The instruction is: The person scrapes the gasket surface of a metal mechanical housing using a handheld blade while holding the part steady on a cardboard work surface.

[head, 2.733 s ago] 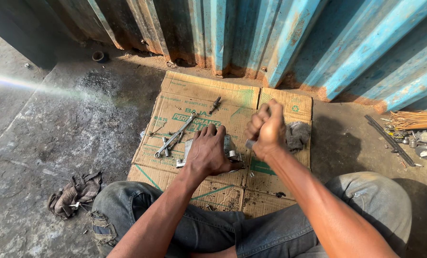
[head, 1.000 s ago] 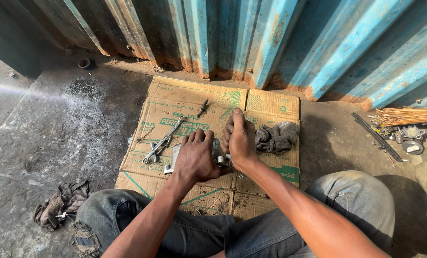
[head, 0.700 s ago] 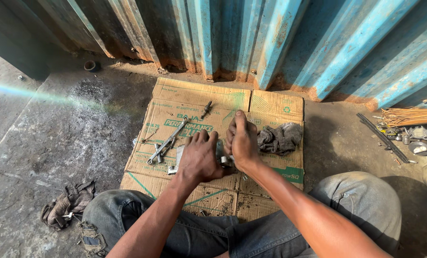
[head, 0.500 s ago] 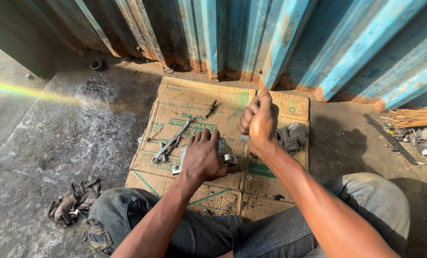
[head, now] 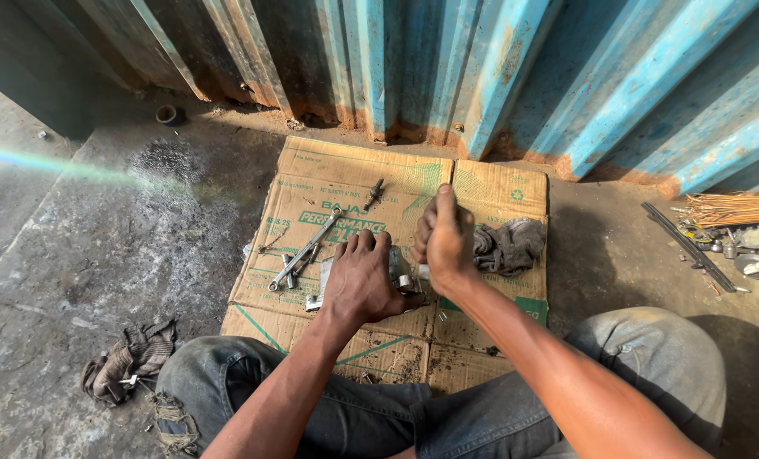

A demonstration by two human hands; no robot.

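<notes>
Pinning a small grey metal part (head: 401, 270) flat to the cardboard sheet (head: 490, 183), the left hand (head: 364, 280) lies palm-down over it with fingers spread; only the part's right edge shows, poking out from under the fingertips, so I cannot tell its full shape or long axis. Right hand (head: 445, 240) sits just right of that edge, clenched in a fist around something thin; the item itself is mostly hidden, a bit of light metal shows at the base of the fist, touching or just beside the part. So the part lies directly below the left hand and down-left of the right fist; the left one is the nearer, in contact. The right forearm comes in from the lower right, the left from the lower middle, both over the denim-clad knees. Left of the hands, a long wrench (head: 305, 251) lies diagonally on the cardboard, apart from both. A short dark bolt-like tool (head: 373, 193) lies farther up, a grey rag (head: 509, 245) just right of the right fist. Corrugated blue wall (head: 498, 68) behind.
</notes>
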